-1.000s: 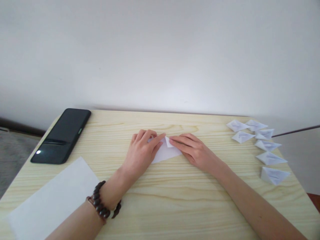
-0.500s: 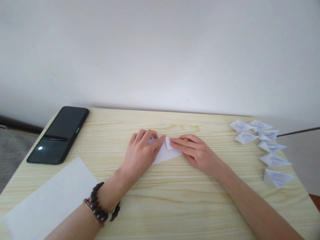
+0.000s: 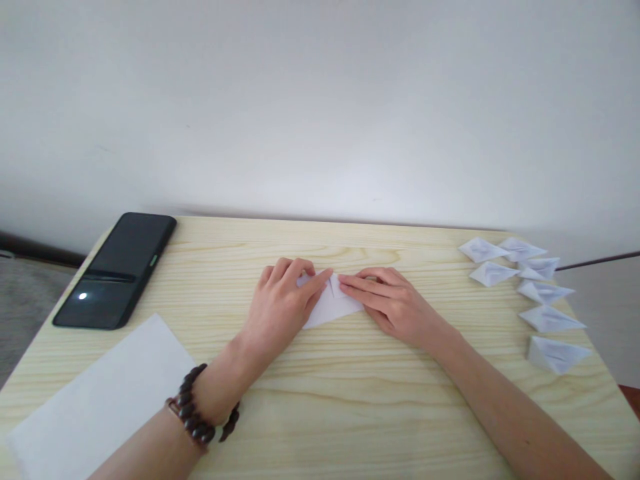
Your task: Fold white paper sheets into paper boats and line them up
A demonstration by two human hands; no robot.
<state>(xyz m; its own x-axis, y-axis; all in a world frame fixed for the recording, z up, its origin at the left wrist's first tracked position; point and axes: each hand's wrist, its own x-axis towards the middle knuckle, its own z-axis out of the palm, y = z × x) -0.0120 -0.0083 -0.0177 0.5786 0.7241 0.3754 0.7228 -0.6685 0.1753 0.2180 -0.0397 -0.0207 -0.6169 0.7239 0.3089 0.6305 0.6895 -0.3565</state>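
On the counter (image 3: 320,413), the folded paper (image 3: 333,307) lies between the left hand (image 3: 287,293) and the right hand (image 3: 387,297). Left of the folded paper are the phone (image 3: 115,267) and, nearer the person, the flat sheet (image 3: 107,393). Right of it sit seven paper shapes (image 3: 553,319); behind it, the wall (image 3: 320,113).

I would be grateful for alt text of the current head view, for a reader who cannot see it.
A left hand and a right hand press a partly folded white paper on a pale wooden table. Eight small folded paper shapes sit at right; a dark phone and a flat white sheet lie at left.
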